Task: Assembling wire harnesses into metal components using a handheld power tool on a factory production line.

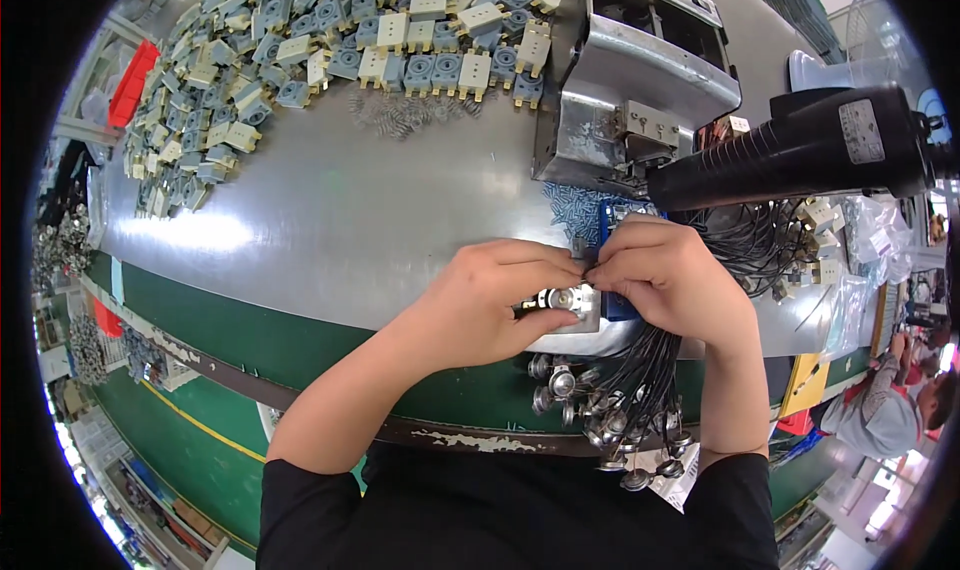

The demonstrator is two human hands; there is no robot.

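Note:
My left hand [497,300] is closed, thumb and fingers around a small part with a round silver disc [563,298] above a metal plate [590,315] at the table's front edge. My right hand [672,270] meets it from the right, thumb and forefinger pinched at the same spot. What lies in that pinch is hidden by the fingertips. A blue fixture [618,306] sits beside the plate, partly under my right hand. Below the hands, black cables [650,360] hang over the edge, with round silver ends [562,381] in a cluster.
Grey and cream plastic blocks [430,8] are heaped at the back left, near loose springs [410,113]. Small screws [572,210] lie behind the fixture. A metal machine [650,60] stands behind; a black power screwdriver [790,150] juts in from the right. Another person [885,410] is far right.

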